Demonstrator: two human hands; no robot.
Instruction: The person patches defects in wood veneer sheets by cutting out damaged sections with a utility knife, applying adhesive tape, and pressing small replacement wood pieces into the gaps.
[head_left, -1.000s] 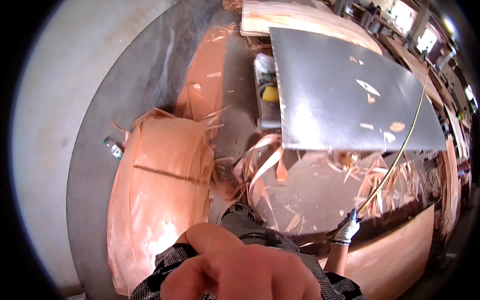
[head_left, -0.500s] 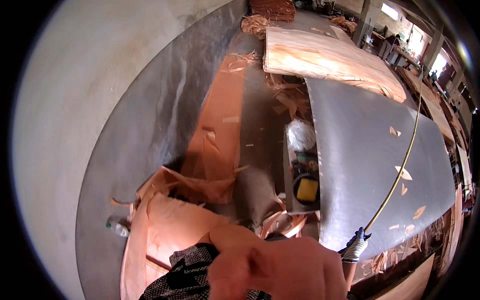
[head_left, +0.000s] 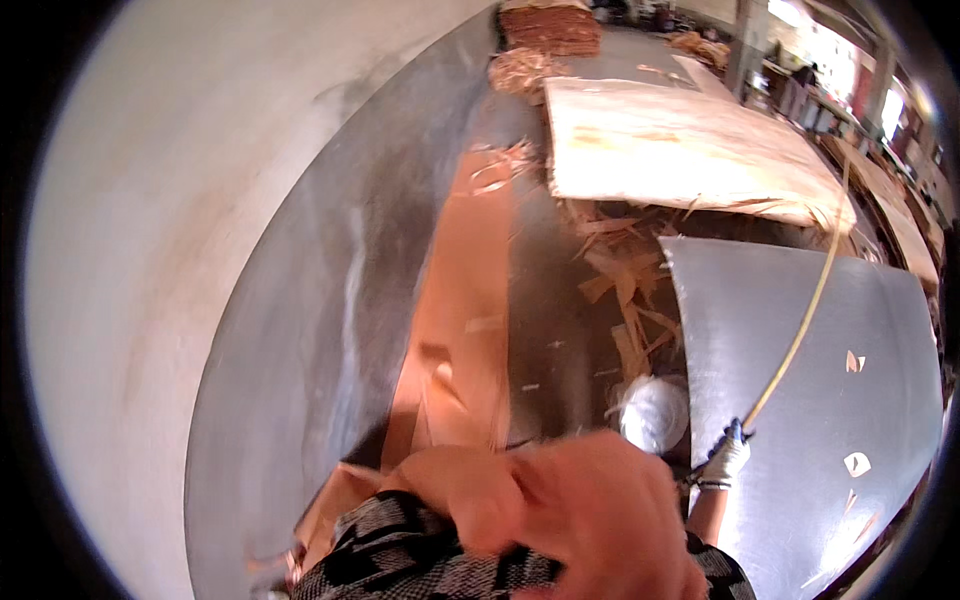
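My right hand (head_left: 728,460), in a white glove with dark blue fingertips, is closed round the lower end of a long thin yellow stick (head_left: 808,320). The stick slants up and away to the far right, above a smooth grey tabletop sheet (head_left: 800,400). Close in front of the camera is my bare left hand (head_left: 600,510), large and blurred; its fingers cannot be made out clearly. A black-and-grey patterned sleeve (head_left: 400,550) shows below it. Left of my right hand, a clear plastic-wrapped round thing (head_left: 652,412) is partly hidden by the left hand.
A long orange-brown veneer strip (head_left: 465,300) lies on the floor beside the grey-painted wall (head_left: 300,330). Torn veneer scraps (head_left: 630,275) litter the floor near the tabletop. Beyond stands a pale veneer stack (head_left: 690,145). A person (head_left: 797,90) is far off at the right.
The view has shifted, so the stacks and tabletop sit lower and further right. The box with the yellow sponge-like block has dropped from sight. My right hand still grips the stick.
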